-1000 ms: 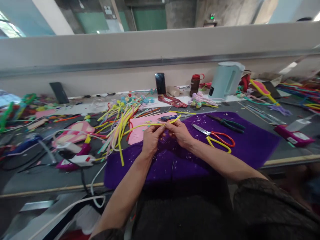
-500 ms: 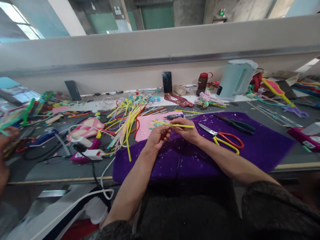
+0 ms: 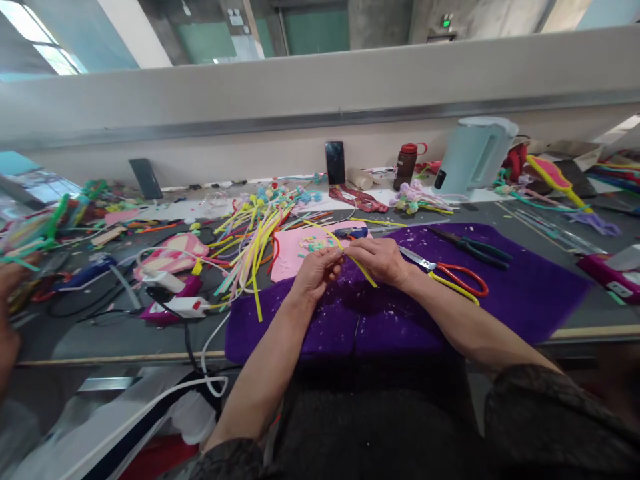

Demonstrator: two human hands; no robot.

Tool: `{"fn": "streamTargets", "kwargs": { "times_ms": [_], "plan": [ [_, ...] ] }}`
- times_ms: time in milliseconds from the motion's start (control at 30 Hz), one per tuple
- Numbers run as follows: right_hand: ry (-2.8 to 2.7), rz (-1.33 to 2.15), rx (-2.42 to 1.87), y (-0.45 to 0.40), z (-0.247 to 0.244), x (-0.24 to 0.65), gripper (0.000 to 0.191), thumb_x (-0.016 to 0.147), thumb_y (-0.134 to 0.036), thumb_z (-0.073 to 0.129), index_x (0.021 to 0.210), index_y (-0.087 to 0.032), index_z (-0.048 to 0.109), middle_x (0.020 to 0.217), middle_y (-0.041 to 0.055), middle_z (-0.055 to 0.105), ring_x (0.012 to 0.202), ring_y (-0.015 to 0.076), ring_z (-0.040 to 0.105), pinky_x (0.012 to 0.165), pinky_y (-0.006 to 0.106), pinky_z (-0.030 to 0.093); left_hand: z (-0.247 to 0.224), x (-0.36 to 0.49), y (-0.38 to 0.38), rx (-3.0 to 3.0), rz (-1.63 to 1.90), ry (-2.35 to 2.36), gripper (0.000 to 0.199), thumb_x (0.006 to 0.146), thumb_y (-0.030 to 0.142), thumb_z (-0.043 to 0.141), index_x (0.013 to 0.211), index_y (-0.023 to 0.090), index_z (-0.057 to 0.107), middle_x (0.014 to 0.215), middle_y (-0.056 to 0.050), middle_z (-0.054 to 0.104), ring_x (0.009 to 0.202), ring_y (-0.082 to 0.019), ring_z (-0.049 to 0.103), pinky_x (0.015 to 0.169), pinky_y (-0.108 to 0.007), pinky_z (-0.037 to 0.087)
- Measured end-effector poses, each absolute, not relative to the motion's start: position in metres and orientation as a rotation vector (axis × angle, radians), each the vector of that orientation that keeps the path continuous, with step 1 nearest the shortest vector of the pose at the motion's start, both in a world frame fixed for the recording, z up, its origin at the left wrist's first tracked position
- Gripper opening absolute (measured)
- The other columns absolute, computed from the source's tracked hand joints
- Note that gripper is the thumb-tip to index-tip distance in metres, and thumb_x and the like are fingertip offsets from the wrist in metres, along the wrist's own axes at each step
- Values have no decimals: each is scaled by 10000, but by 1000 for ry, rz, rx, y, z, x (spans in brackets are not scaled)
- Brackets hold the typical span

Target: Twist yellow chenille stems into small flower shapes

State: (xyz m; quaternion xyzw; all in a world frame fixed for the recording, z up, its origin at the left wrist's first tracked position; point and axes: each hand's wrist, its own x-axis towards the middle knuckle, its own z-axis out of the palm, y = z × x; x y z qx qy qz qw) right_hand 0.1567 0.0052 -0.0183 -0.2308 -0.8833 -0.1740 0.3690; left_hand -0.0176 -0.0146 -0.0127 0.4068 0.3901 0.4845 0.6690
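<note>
A yellow pipe cleaner (image 3: 367, 273) is pinched between my two hands above a purple cloth (image 3: 420, 323). My left hand (image 3: 316, 272) has its fingers closed at the stem, and my right hand (image 3: 381, 260) grips it just to the right, knuckles up. One end slants down below my right hand; a curved yellow length rises behind the fingertips. The exact crossing is hidden by the fingers. Just beyond, a pink sheet (image 3: 286, 250) carries small pastel pieces (image 3: 316, 245) and a blue glue gun (image 3: 349, 233). Scissors (image 3: 463, 278) with red and yellow handles lie right of my right hand.
Dark-handled pliers (image 3: 477, 249) rest on the cloth. Left of the pink sheet lies a pile of colourful pipe cleaners (image 3: 255, 240). Power strips (image 3: 175, 310) with cables sit further left, near another person's hand (image 3: 13, 280). A phone (image 3: 335, 163), bottle (image 3: 405, 167) and kettle (image 3: 473, 157) stand behind.
The yellow pipe cleaner has swung from pointing right, nearly level, to slanting down towards me. My right hand has turned over it, knuckles up, while my left hand stays nearly in place.
</note>
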Motion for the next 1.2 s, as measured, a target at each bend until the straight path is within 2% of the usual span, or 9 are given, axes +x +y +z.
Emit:
{"fn": "streamTargets", "kwargs": {
  "times_ms": [100,167,333,467,633,733,867,1000,1200],
  "plan": [
    [-2287,-490,-616,4,-20,155,199,850,-177,429,931,-197,609,878,55,648,767,131,574,649,227,400,-14,-18,-14,913,1089,862,257,574,293,710,693,118,565,574,39,512,399,2,402,336,-113,236],
    [-2280,-399,-647,5,-21,153,192,850,-189,434,908,-197,617,860,55,647,769,127,573,653,218,400,-16,-18,-12,921,1091,860,244,572,278,711,679,117,563,561,44,506,395,6,392,338,-112,233],
    [-2173,109,-635,8,-19,152,182,825,-239,477,888,-180,637,826,48,647,724,111,576,637,198,411,-22,-17,-9,972,1141,925,255,561,293,721,665,116,569,554,33,525,393,-3,404,345,-121,245],
    [-2000,519,-702,13,-18,149,147,759,-259,548,782,-151,645,706,25,635,618,108,554,582,209,412,-26,-16,-9,1111,1191,1004,254,581,317,707,707,122,602,546,22,552,392,-26,431,352,-146,271],
    [-1890,816,-731,18,-24,146,179,691,-308,618,698,-130,626,662,11,599,531,92,509,494,203,381,-23,-16,-13,1248,1192,1078,270,579,345,700,724,126,635,517,22,548,397,-51,457,373,-171,312],
    [-1874,767,-736,14,-23,145,179,707,-310,602,705,-133,627,667,15,600,531,93,506,490,204,376,-21,-17,-13,1217,1182,1046,300,590,354,693,776,124,643,562,8,568,411,-48,462,369,-162,311],
    [-1867,473,-741,4,-19,143,141,756,-268,554,779,-152,630,703,28,624,618,113,547,586,223,403,-21,-17,-12,1107,1130,936,347,615,369,678,865,133,631,683,-18,608,427,-32,458,357,-144,301],
    [-1933,318,-712,1,-21,142,130,776,-251,531,800,-168,628,716,32,618,646,118,552,614,228,404,-23,-18,-10,1033,1069,884,299,619,358,682,792,123,619,643,-4,579,417,-24,444,340,-135,279],
    [-2025,319,-666,5,-21,145,163,803,-252,503,860,-180,637,710,27,608,639,115,534,623,235,402,-25,-18,-10,1056,1108,895,287,630,381,670,706,116,589,599,3,547,413,-28,445,350,-140,294]
  ]
}}
